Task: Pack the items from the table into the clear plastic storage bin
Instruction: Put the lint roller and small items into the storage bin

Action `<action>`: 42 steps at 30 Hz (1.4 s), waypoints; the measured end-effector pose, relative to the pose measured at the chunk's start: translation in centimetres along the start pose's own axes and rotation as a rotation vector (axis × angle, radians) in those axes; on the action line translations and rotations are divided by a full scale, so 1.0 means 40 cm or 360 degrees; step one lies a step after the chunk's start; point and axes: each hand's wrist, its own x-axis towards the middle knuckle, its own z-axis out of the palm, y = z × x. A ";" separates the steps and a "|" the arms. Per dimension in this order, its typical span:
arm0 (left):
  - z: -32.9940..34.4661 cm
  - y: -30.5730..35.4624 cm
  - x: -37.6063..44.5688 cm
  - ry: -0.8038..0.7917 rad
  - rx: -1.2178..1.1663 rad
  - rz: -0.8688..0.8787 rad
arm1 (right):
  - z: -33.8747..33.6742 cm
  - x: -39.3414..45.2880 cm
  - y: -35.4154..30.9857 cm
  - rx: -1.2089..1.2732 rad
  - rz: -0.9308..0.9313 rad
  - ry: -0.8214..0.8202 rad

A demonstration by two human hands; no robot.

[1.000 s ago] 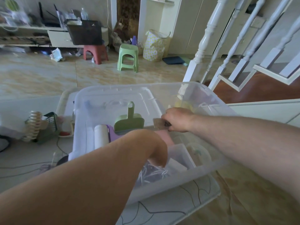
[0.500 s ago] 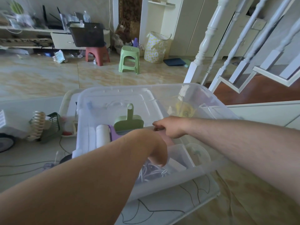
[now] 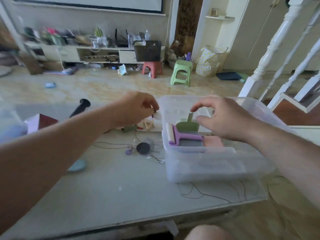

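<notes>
1. Your glossy, pale worktop [image 3: 107, 184] carries thin dark cords and small clutter.
2. The clear plastic storage bin [image 3: 216, 167], a rounded rectangle, sits on its right part.
3. Your right hand [image 3: 223, 118] hovers over the bin, fingers loosely spread, grasping nothing.
4. Your left hand [image 3: 136, 108] is just left of the bin, fingers curled downward; whether they pinch anything, you cannot tell.
5. Inside the bin lie a purple lint roller [image 3: 180, 135] and a flat green scoop [image 3: 187, 125].
6. A round dark disc [image 3: 143, 148] rests on the worktop.
</notes>
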 end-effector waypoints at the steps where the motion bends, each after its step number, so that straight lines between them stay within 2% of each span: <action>1: -0.004 -0.059 -0.051 0.0103 0.0011 -0.0128 | 0.039 -0.006 -0.050 0.0107 -0.0070 0.0071; 3: 0.020 -0.168 -0.136 0.0216 0.0154 -0.0356 | 0.125 -0.002 -0.149 0.0251 -0.0190 0.0140; 5: 0.059 -0.252 -0.196 0.0280 0.0219 -0.0429 | 0.220 0.018 -0.235 0.0302 -0.0258 0.0090; 8: 0.118 -0.326 -0.256 0.0091 0.0124 -0.0516 | 0.380 0.069 -0.304 0.0163 -0.0215 -0.0044; 10: 0.154 -0.365 -0.252 -0.0092 0.0146 -0.0537 | 0.478 0.111 -0.300 0.0021 0.0002 -0.0200; 13: 0.206 -0.407 -0.193 -0.0274 0.0125 -0.0560 | 0.595 0.165 -0.240 -0.0096 0.0608 -0.0473; 14: 0.228 -0.416 -0.166 -0.0306 0.0085 -0.0577 | 0.626 0.174 -0.214 -0.0161 0.0760 -0.0506; 16: 0.275 -0.429 -0.112 -0.0339 0.0003 -0.0577 | 0.684 0.184 -0.160 -0.0298 0.0884 -0.0498; 20: 0.350 -0.454 -0.029 -0.0316 0.0094 -0.0502 | 0.748 0.222 -0.072 -0.0497 0.0765 -0.0617; 23: 0.376 -0.468 0.010 -0.0356 0.0231 -0.0438 | 0.759 0.253 -0.036 -0.0292 0.0720 -0.0588; 27: 0.386 -0.488 0.029 -0.0346 0.0424 -0.0370 | 0.770 0.260 -0.036 -0.0260 0.0603 -0.0538; 32: 0.353 -0.476 0.009 -0.0289 0.0429 -0.0316 | 0.780 0.245 -0.071 -0.0586 0.0309 -0.0601; 35: 0.346 -0.477 -0.008 -0.0236 0.0536 -0.0322 | 0.780 0.237 -0.088 -0.0715 0.0214 -0.0545; 38: 0.329 -0.489 -0.028 -0.0182 0.0462 -0.0398 | 0.769 0.235 -0.087 -0.0693 0.0148 -0.0395; 42: 0.310 -0.513 -0.054 -0.0092 0.0260 -0.0500 | 0.737 0.215 -0.080 -0.0740 0.0171 -0.0360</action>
